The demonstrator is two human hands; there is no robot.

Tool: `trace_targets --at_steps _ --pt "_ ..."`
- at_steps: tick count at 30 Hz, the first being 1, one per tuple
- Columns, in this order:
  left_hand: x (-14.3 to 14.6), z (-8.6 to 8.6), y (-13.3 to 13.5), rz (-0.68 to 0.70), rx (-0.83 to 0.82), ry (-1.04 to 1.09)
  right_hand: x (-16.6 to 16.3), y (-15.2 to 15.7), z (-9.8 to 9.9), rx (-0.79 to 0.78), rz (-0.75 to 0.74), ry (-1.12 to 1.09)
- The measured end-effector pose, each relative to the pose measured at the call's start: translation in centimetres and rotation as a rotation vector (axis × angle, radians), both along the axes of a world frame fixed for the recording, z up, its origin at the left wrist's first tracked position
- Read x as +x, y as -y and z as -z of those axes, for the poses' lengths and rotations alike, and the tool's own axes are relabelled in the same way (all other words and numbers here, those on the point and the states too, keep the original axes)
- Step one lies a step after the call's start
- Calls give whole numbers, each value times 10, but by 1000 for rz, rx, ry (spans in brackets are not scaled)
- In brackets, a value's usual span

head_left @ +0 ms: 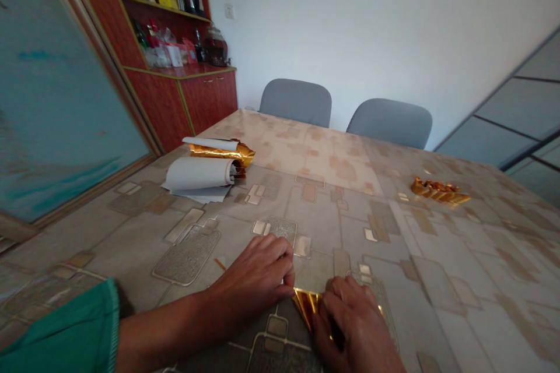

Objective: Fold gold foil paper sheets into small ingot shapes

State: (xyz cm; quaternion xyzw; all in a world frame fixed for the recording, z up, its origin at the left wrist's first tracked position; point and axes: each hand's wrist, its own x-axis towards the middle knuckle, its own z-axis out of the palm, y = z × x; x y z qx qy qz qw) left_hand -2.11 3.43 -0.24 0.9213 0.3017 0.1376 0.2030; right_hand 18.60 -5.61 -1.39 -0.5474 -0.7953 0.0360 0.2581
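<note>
Between my two hands is a piece of shiny gold foil paper (307, 305), creased and partly covered by my fingers. My left hand (266, 268) is closed, its thumb and fingers pinching the left corner of the foil paper. Curled over the right part of the same sheet is my right hand (350, 323), with gold showing beneath and beside its fingers. Both hands rest low over the patterned tablecloth (315, 215). Their fingers hide most of the sheet's shape.
Curled stacks of white-backed gold paper (199, 173) lie at the table's far left. A row of folded gold pieces (440, 191) sits at the right. Two grey chairs (295, 102) stand behind the table. A red cabinet (205, 99) holds bottles and boxes.
</note>
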Motion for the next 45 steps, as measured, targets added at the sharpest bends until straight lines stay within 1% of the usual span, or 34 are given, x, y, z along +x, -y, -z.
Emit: trace_targets --at_steps 4,10,13,17,23,28,34,40,45 --pt "1 -2 -3 8 -27 -41 0 -1 -6 4 -19 18" --pt "-2 -5 -3 28 -64 -5 -6 -1 -11 29 88 30" --pt "-3 -3 -4 44 -64 45 -7 -2 -11 33 65 29" --pt "-4 -2 -5 52 -68 65 -6 -1 -11 -3 10 -37" --pt "-3 2 -2 46 7 69 -4 2 -3 -32 18 -80" --pt "-2 5 -1 30 39 78 -6 1 3 7 34 -45" --pt "0 5 0 16 93 71 -11 1 4 58 60 39" --pt "4 4 4 -26 169 49 -12 0 5 80 73 61" --pt "3 2 6 -57 180 35 -14 -1 5 103 88 113"
